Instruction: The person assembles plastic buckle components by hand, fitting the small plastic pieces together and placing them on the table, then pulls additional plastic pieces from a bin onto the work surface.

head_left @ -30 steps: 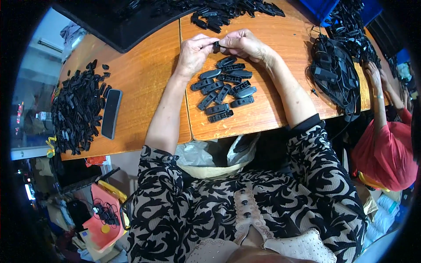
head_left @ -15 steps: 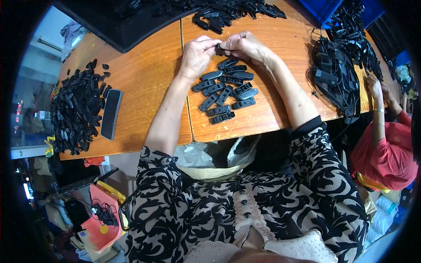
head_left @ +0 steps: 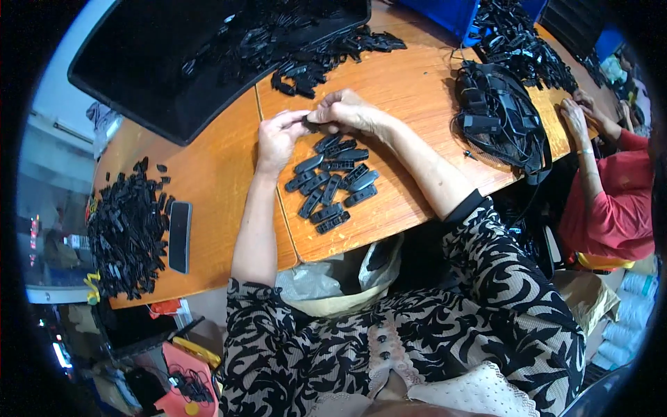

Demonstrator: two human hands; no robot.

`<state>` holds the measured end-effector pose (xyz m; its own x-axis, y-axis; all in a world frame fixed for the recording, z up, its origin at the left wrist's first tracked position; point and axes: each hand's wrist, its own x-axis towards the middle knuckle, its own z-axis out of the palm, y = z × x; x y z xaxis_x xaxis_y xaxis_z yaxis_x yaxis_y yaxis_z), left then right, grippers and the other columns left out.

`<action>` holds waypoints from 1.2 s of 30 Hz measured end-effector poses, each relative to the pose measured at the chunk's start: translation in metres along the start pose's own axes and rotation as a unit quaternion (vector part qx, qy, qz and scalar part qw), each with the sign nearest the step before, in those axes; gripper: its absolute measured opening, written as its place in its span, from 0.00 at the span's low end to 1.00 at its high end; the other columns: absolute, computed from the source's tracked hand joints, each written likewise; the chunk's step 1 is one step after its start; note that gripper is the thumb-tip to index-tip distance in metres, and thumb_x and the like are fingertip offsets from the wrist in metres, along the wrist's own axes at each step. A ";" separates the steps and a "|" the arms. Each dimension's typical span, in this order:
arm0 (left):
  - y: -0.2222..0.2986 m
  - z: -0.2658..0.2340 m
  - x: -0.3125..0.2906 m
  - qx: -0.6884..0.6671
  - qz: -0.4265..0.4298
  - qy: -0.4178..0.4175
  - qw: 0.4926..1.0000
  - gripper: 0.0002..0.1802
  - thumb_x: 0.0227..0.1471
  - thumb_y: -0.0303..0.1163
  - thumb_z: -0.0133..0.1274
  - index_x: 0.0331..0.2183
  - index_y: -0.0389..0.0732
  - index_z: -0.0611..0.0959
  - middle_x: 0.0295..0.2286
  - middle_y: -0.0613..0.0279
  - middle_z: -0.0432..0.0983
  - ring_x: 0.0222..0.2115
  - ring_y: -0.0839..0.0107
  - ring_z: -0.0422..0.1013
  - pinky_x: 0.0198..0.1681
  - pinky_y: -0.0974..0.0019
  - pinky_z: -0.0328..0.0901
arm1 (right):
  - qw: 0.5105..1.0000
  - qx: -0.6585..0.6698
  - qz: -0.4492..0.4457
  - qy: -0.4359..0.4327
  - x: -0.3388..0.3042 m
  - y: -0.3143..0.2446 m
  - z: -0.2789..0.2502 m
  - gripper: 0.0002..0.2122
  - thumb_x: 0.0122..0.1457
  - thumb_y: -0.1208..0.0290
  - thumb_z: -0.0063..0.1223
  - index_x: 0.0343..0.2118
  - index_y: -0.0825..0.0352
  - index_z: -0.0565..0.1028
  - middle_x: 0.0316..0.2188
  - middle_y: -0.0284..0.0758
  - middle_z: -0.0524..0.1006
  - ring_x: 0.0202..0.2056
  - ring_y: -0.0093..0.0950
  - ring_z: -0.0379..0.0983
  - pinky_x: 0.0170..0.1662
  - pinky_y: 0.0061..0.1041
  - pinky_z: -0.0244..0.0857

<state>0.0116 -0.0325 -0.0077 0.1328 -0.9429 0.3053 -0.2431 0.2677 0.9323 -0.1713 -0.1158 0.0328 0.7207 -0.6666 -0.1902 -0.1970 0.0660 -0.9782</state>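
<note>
Over the far end of a loose group of black plastic casings, my two hands meet around one small black plastic part. My left hand pinches it between thumb and fingers from the left. From the right, my right hand grips the same part with closed fingertips. Fingers cover most of the part, so its exact shape is hidden. The casings below lie flat at various angles, a few with smooth grey-black tops and others with their hollow sides up.
A large black tray of small black pieces stands at the back left. Left lies a heap of black parts beside a phone. Right are a black mesh bag with cables and a blue bin. A co-worker sits far right.
My view has shifted, so more of the black tray shows and the table sits lower in the picture. Both hands still pinch the small part together above the casings.
</note>
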 end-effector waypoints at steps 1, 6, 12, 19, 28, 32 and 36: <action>0.002 -0.001 -0.001 -0.023 -0.019 0.009 1.000 0.12 0.48 0.16 0.56 0.37 0.30 0.85 0.32 0.63 0.79 0.34 0.75 0.75 0.42 0.73 0.70 | 1.000 0.000 0.002 -0.013 -0.001 0.000 0.000 0.17 0.56 0.54 0.61 0.33 0.66 0.78 0.16 0.24 0.69 0.16 0.13 0.59 0.18 0.15 0.47; 0.010 0.003 0.004 -0.037 0.018 -0.001 0.999 0.11 0.49 0.17 0.55 0.37 0.32 0.85 0.35 0.64 0.78 0.36 0.75 0.75 0.45 0.73 0.68 | 0.992 0.032 -0.024 -0.123 0.005 0.008 -0.011 0.17 0.59 0.54 0.59 0.33 0.67 0.79 0.21 0.26 0.74 0.20 0.13 0.63 0.20 0.13 0.52; 0.015 -0.001 0.004 -0.100 -0.023 -0.076 0.992 0.20 0.46 0.15 0.53 0.43 0.35 0.83 0.41 0.65 0.75 0.40 0.75 0.72 0.46 0.73 0.66 | 0.994 -0.079 -0.072 0.002 0.015 0.018 0.000 0.15 0.58 0.57 0.62 0.27 0.67 0.79 0.21 0.28 0.76 0.22 0.16 0.66 0.24 0.18 0.59; 0.025 -0.007 0.006 0.143 0.042 -0.144 0.978 0.18 0.40 0.20 0.57 0.38 0.38 0.87 0.35 0.61 0.77 0.35 0.73 0.72 0.42 0.71 0.66 | 0.791 -0.418 -0.192 0.404 0.052 0.042 -0.106 0.19 0.57 0.59 0.53 0.50 0.60 0.75 0.52 0.43 0.72 0.49 0.42 0.72 0.50 0.38 0.69; -0.011 -0.036 0.027 0.044 -0.088 0.123 0.988 0.23 0.52 0.23 0.48 0.51 0.45 0.80 0.54 0.60 0.69 0.45 0.69 0.71 0.52 0.67 0.65 | 0.743 -0.534 -0.129 0.383 0.055 0.055 -0.106 0.20 0.54 0.65 0.52 0.52 0.54 0.74 0.52 0.41 0.71 0.51 0.45 0.68 0.52 0.42 0.66; -0.037 -0.039 0.054 0.302 0.101 0.148 0.936 0.23 0.56 0.25 0.46 0.53 0.51 0.79 0.60 0.63 0.62 0.52 0.60 0.67 0.57 0.59 0.61 | 0.751 -0.481 -0.213 0.399 0.053 0.048 -0.095 0.20 0.54 0.65 0.53 0.52 0.53 0.74 0.52 0.39 0.71 0.51 0.44 0.68 0.52 0.41 0.67; -0.035 -0.023 0.061 0.492 0.038 0.047 0.869 0.21 0.59 0.30 0.46 0.54 0.53 0.78 0.60 0.62 0.63 0.59 0.58 0.58 0.63 0.56 0.54 | 0.714 -0.513 -0.158 0.449 0.049 0.049 -0.100 0.17 0.56 0.64 0.51 0.49 0.53 0.77 0.56 0.36 0.70 0.53 0.44 0.66 0.53 0.39 0.66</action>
<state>0.0504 -0.0950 -0.0169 0.1482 -0.8971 0.4162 -0.9516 -0.0148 0.3069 -0.2124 -0.2191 -0.0162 0.2114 -0.7650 0.6084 -0.8343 -0.4656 -0.2954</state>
